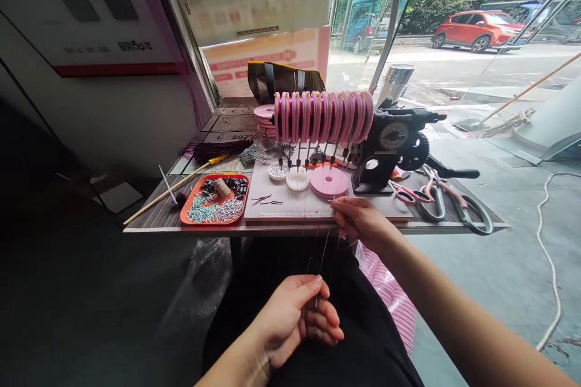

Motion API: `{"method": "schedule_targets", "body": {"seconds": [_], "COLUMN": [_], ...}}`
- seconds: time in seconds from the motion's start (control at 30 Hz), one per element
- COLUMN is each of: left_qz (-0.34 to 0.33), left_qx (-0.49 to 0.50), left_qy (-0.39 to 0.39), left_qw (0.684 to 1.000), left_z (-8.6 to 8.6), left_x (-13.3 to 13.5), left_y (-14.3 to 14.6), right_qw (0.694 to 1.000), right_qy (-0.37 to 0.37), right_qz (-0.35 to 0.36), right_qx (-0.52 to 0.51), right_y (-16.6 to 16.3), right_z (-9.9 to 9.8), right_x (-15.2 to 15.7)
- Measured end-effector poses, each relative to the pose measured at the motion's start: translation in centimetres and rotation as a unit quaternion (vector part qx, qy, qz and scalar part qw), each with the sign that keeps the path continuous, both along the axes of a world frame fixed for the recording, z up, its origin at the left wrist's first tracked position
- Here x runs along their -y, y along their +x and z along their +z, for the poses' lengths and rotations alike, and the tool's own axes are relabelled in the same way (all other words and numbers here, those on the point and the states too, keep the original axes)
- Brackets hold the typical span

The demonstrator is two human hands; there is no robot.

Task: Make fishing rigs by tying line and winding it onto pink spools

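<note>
My left hand (pixel 302 317) is low over my lap, thumb and forefinger pinched on a thin fishing line (pixel 324 251). The line runs up from that pinch toward my right hand (pixel 356 217). At the front edge of the white board (pixel 272 211), my right fingertips are closed on the line, with a tiny end showing above them. Just behind the right hand lies a pink foam spool (pixel 329 181), beside a white round spool (pixel 298 179). A row of pink foam spools (pixel 323 116) sits on a black hand-cranked winder (pixel 393 139), with dark weighted pieces hanging below.
An orange tray (pixel 215 222) of beads and small tubes stands left, near a wooden stick (pixel 167 195). Scissors (pixel 469 205) and red-handled scissors (pixel 411 195) lie right. A small dish (pixel 278 172) of beads and dark short tubes (pixel 267 200) are on the board. Pink spools (pixel 385 290) are stacked below.
</note>
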State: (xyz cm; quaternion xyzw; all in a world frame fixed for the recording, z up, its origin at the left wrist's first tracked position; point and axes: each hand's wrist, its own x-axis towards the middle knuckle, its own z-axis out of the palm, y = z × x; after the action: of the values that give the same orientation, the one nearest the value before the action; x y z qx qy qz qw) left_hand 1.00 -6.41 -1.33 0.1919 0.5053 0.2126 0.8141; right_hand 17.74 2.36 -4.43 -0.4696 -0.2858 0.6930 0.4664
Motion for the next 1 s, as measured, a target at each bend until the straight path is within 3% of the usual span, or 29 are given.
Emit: {"method": "schedule_targets", "body": {"seconds": [0.23,0.53,1.0], "left_qz": [0.020,0.020,-0.017], "left_qx": [-0.018,0.032,0.205], "left_qy": [-0.022,-0.041,-0.043], "left_qw": [0.999,0.998,0.978], "left_z": [0.5,0.7,-1.6], "left_x": [0.3,0.0,-0.2], "left_y": [0.0,-0.3,-1.5], "right_qw": [1.000,1.000,1.000], "right_qy": [0.004,0.010,0.013], "right_qz": [0.004,-0.001,-0.005], "right_qx": [0.009,0.006,-0.002], "right_y": [0.2,0.1,0.2], "right_z": [-0.2,-0.1,-0.2], "right_x": [0.1,0.2,0.2]}}
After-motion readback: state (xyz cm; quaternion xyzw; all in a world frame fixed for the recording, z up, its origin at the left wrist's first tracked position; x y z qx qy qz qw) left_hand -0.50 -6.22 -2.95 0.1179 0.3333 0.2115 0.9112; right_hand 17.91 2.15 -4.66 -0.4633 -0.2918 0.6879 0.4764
